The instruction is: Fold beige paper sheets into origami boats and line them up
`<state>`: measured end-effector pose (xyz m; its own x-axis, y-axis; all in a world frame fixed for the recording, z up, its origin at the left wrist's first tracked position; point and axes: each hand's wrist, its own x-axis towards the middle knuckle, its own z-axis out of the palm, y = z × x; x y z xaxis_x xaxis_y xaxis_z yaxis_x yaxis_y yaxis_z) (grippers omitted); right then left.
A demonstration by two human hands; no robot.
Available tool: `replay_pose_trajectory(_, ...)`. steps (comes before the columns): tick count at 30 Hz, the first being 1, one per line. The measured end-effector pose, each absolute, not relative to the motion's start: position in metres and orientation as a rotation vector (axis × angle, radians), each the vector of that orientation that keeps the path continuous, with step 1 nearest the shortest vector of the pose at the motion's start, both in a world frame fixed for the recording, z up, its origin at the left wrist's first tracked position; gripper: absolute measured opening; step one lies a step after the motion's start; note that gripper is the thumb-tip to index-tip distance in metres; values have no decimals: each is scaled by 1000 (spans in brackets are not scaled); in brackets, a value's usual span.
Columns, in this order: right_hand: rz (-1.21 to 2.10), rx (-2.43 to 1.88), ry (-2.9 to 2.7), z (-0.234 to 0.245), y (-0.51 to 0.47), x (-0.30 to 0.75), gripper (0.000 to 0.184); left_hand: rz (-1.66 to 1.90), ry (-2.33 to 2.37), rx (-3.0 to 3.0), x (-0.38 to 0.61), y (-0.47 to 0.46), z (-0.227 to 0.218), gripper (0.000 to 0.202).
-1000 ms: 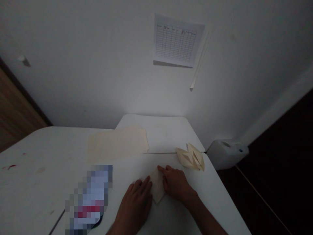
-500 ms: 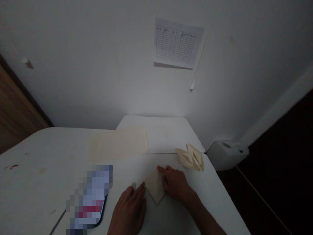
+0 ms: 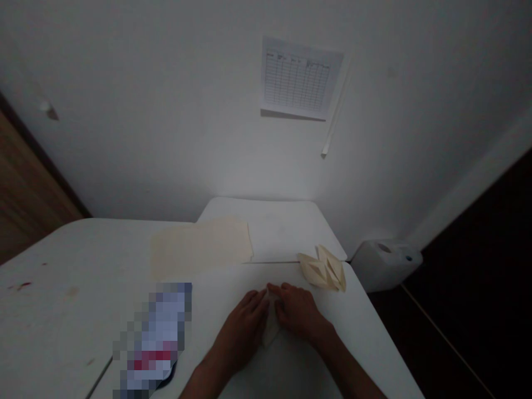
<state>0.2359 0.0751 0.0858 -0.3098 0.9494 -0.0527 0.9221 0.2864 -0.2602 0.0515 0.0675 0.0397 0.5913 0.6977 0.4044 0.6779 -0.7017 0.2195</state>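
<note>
A small folded piece of cream paper lies on the white table near its right front. My left hand lies flat over the paper's left half, fingers stretched toward its top corner. My right hand presses on the paper's right side, fingers flat and close together. Both sets of fingertips meet near the top corner. Most of the paper is hidden under the hands.
A stack of flat cream sheets lies further back. Finished folded paper shapes sit near the table's right edge. A blurred-out object lies left of my hands. A white container stands on the floor. A printed chart hangs on the wall.
My left hand moved right and forward onto the paper, covering its left half. The right hand stayed in place on the paper.
</note>
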Motion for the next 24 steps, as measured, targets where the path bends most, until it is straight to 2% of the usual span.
replay_pose_trajectory(7, 315, -1787, -2411, 81, 72, 234, 48, 745, 1171, 2697, 57, 72, 42, 29)
replay_pose_trajectory(15, 106, -1777, -2369, 67, 55, 241, 26, 729, 1147, 2692, 53, 71, 37, 30)
replay_pose_trajectory(24, 87, -1818, -2301, 58, 35, 265, 26, 760, 1112, 2629, 43, 68, 31, 52)
